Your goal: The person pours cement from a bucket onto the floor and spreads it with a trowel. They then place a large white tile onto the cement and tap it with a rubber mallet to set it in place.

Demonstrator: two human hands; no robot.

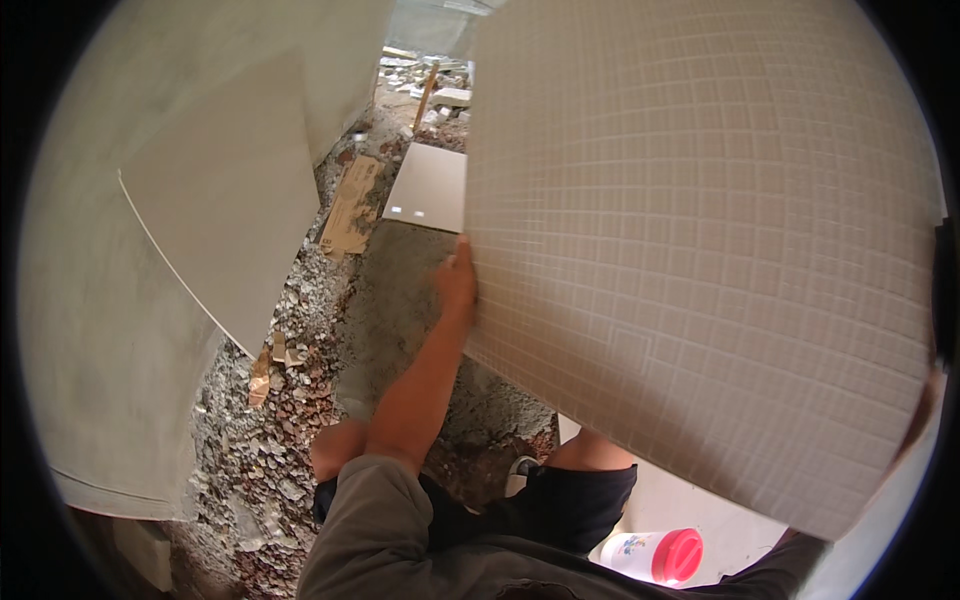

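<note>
Right of frame, large grid-backed tile [700,250] tilted up, left hand [457,280] gripping its left edge, right hand hidden, grip unclear, laid tile [430,188] on mortar bed [395,290] upper centre.

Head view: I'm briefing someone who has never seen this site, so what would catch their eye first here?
A big tile, its gridded back toward the camera, fills the right half, gripped at its left edge by the left hand. Left of it another large tile leans on the grey wall, above rubble. At the bottom edge sits a white container with a red lid.
</note>
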